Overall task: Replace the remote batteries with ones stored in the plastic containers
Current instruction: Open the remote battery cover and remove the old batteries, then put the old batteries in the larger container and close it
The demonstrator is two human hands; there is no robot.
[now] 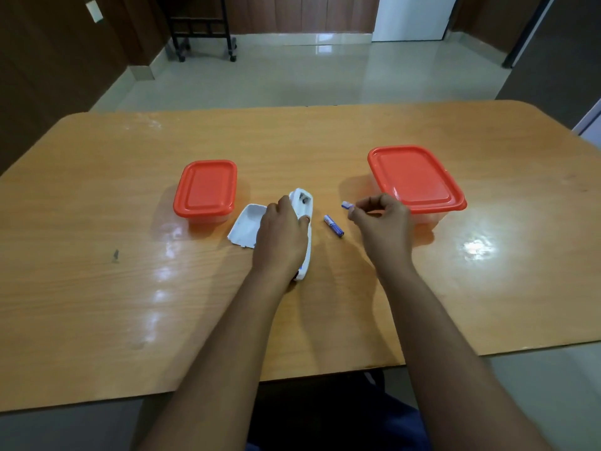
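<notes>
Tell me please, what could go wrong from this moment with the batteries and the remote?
1. The loose battery lies bare on the glossy table; it may roll away.
2. Both containers, small and large, have lids on, so removed batteries could later be confused with fresh ones.
3. The right hand pinches a second battery by its end; it might slip. The left hand steadies the remote.

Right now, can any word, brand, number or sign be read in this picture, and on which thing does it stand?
No text can be read.
Blue battery on the table: white print near one end, too blurred to read.
Battery pinched in the right hand: mostly hidden, no print readable.
White remote: a blue mark at its near end, unreadable.
Red lids: no print seen.
</notes>
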